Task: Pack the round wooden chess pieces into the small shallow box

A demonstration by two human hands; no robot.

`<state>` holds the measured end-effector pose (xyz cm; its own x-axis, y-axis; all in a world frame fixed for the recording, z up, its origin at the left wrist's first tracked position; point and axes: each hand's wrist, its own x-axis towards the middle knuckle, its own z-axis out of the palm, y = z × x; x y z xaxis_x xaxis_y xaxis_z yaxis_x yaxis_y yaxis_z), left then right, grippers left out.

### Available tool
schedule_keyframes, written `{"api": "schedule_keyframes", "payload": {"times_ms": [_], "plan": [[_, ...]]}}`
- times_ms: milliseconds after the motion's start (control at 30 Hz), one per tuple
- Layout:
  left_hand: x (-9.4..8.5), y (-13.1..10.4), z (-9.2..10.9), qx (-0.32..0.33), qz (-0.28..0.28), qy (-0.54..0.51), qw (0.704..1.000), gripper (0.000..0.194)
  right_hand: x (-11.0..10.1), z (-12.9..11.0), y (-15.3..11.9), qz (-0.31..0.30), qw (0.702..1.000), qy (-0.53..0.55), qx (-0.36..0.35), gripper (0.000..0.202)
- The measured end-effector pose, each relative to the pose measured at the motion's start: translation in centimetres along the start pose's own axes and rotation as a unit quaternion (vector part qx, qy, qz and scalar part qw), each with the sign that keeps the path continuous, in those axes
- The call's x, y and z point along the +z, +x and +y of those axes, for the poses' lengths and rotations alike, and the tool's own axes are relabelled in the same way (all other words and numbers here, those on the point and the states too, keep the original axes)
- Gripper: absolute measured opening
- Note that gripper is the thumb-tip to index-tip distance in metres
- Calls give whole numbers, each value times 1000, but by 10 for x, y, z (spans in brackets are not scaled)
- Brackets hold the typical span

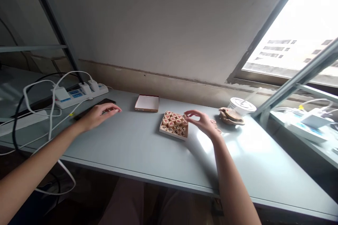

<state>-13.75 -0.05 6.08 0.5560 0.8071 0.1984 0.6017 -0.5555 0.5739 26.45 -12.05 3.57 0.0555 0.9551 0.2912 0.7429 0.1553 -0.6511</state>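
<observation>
A shallow box (173, 135) on the table holds several round wooden pieces (171, 124) marked with red or black characters. My right hand (198, 119) is at the box's back right corner, thumb and fingertips pinched together at a piece there; whether that piece is gripped or only touched is hard to see. Loose pieces (213, 121) lie on the table just right of this hand, partly hidden by it. My left hand (101, 112) hovers over the left part of the table with its fingers apart and holds nothing. The box lid (147, 102) lies between the hands, farther back.
A grey table (126, 140) stands against the wall. Power strips (79, 95) with white cables and a dark phone-like object (88, 111) are at left. A lidded plastic cup (241, 106) and a brown carved dish (229, 117) sit at back right, near a metal frame.
</observation>
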Motion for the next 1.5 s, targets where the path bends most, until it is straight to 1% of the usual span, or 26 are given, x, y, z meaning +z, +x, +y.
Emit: {"api": "schedule_keyframes", "payload": {"times_ms": [67, 133, 233, 300, 400, 467, 567, 600, 667, 700, 733, 767, 800, 833, 867, 900, 967, 1067, 1167, 1233, 1300, 1333, 1400, 1433, 1500], "plan": [[26, 14, 25, 18, -67, -6, 998, 43, 1, -13, -3, -65, 997, -9, -43, 26], [54, 32, 46, 37, -95, 0, 995, 42, 6, -20, -7, -101, 992, -47, -51, 22], [92, 58, 69, 47, -81, 23, 995, 40, 13, -23, -10, -107, 989, -95, -47, 20], [110, 71, 77, 40, -61, 51, 996, 42, 17, -24, -10, -94, 987, -123, -49, 20], [129, 78, 80, 32, -29, 81, 996, 46, 21, -26, -10, -83, 985, -143, -51, 20], [136, 75, 79, 35, -33, 76, 996, 46, 21, -27, -10, -80, 985, -149, -46, 21], [142, 66, 77, 42, -52, 66, 996, 45, 14, -22, -9, -68, 986, -151, -24, 26], [143, 64, 76, 45, -54, 65, 995, 45, 10, -17, -9, -48, 986, -162, -9, 26], [145, 62, 75, 56, -58, 62, 995, 44, 4, -4, -9, 27, 973, -224, 45, 25], [145, 62, 74, 64, -62, 60, 994, 43, 1, 4, -9, 72, 956, -272, 84, 25], [146, 62, 74, 72, -66, 58, 994, 43, -1, 13, -10, 114, 931, -321, 130, 26], [146, 63, 73, 80, -69, 55, 993, 43, -3, 22, -10, 142, 904, -363, 175, 28], [146, 63, 72, 86, -70, 53, 992, 42, -4, 30, -12, 153, 880, -392, 219, 30], [146, 62, 72, 93, -71, 49, 992, 41, -4, 38, -13, 147, 864, -407, 257, 31], [145, 62, 72, 99, -72, 44, 992, 41, -5, 44, -14, 132, 855, -411, 288, 31], [144, 61, 73, 105, -74, 38, 991, 40, -4, 48, -14, 115, 852, -408, 307, 30], [141, 58, 74, 115, -81, 28, 990, 38, -4, 52, -15, 93, 854, -403, 315, 30], [139, 55, 77, 120, -87, 18, 989, 38, -3, 50, -13, 93, 869, -404, 271, 32], [139, 54, 77, 120, -91, 12, 989, 39, -3, 44, -10, 92, 902, -362, 217, 31], [140, 55, 77, 123, -91, 11, 988, 40, -4, 39, -8, 105, 924, -315, 191, 32], [140, 55, 76, 129, -91, 10, 987, 42, -6, 32, -8, 120, 949, -242, 160, 28], [140, 55, 76, 131, -93, 10, 987, 42, -7, 28, -8, 115, 965, -189, 138, 25], [140, 56, 75, 135, -97, 10, 986, 44, -8, 19, -9, 69, 991, -72, 90, 24], [139, 56, 75, 137, -97, 11, 986, 44, -9, 13, -9, 34, 997, -19, 71, 26], [139, 56, 75, 139, -96, 12, 986, 43, -9, 3, -10, -35, 997, 50, 54, 30]]}}
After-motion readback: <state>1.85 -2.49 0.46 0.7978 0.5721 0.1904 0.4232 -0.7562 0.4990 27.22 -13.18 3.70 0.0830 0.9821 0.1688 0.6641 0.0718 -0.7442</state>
